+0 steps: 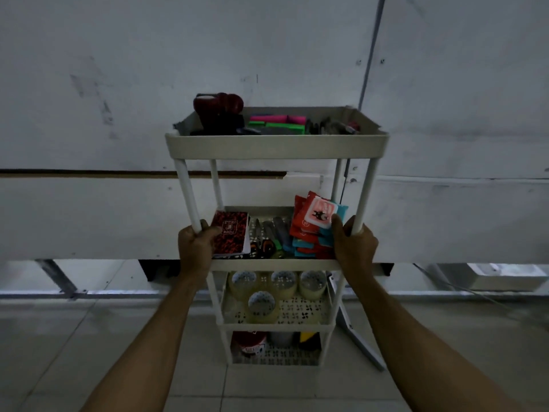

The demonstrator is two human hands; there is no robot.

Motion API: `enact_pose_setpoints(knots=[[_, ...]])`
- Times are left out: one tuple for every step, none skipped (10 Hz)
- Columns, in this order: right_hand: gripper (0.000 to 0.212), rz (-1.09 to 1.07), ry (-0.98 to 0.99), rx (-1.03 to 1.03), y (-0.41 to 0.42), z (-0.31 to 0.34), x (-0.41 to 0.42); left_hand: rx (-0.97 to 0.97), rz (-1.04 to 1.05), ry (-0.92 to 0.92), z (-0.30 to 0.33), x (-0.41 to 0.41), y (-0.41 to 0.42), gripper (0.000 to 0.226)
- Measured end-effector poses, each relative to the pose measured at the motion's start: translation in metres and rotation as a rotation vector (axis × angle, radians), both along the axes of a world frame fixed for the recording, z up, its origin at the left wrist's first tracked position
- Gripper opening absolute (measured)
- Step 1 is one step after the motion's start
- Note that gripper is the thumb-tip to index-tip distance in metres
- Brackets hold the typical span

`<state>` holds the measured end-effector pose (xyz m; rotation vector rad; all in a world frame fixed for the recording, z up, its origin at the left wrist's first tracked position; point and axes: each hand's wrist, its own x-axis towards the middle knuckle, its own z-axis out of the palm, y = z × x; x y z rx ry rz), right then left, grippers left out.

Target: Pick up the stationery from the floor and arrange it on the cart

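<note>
Seen from above and in front: a cream plastic cart point(276, 145) of 4 tiers, standing on pale floor tiles point(118, 352) against a white wall point(148, 69). Left hand point(196, 243) wrapped around the front-left post at the 2nd tier, grip clenched on the post; right hand point(353, 243) likewise curled around the front-right post.

Top tier: a dark red tape dispenser point(218, 110) at the left, pink and green highlighters point(277, 124) in the middle, dark pens point(329, 126) at the right, blurred.

2nd tier: a red patterned notebook point(231, 237) leaning by the left thumb, scissors with orange handles point(263, 243) and markers lying flat in the middle, a loose stack of red and teal packets point(312, 224) at the right, touched by the right thumb.

3rd tier, perforated: 4 rolls of clear tape point(263, 304), 3 in a back row and 1 in front.

Bottom tier: a red roll point(249, 341) at the left, other items too dim to name.
</note>
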<state>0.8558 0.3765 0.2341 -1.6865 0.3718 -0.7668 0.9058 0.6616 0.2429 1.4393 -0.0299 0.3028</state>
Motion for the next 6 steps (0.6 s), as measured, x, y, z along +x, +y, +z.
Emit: enact_pose_setpoints(knots=[[0.025, 0.049, 0.097, -0.031, 0.002, 0.018, -0.010, 0.075, 0.067, 0.136, 0.019, -0.009, 0.002, 0.044], [0.039, 0.021, 0.279, -0.105, -0.001, 0.033, -0.016, 0.224, 0.055, 0.270, 0.045, -0.023, 0.007, 0.035], [0.044, 0.131, 0.535, 0.153, 0.000, 0.053, -0.023, 0.337, -0.007, 0.334, 0.071, -0.038, 0.011, 0.023], [0.043, 0.180, 0.648, 0.244, 0.002, 0.082, -0.036, 0.411, -0.048, 0.328, 0.102, -0.048, 0.015, 0.017], [0.045, 0.192, 0.667, 0.209, 0.008, 0.113, -0.056, 0.443, -0.049, 0.295, 0.142, -0.058, 0.017, 0.028], [0.072, 0.191, 0.680, 0.068, 0.017, 0.163, -0.082, 0.458, -0.051, 0.235, 0.189, -0.071, 0.021, 0.047]])
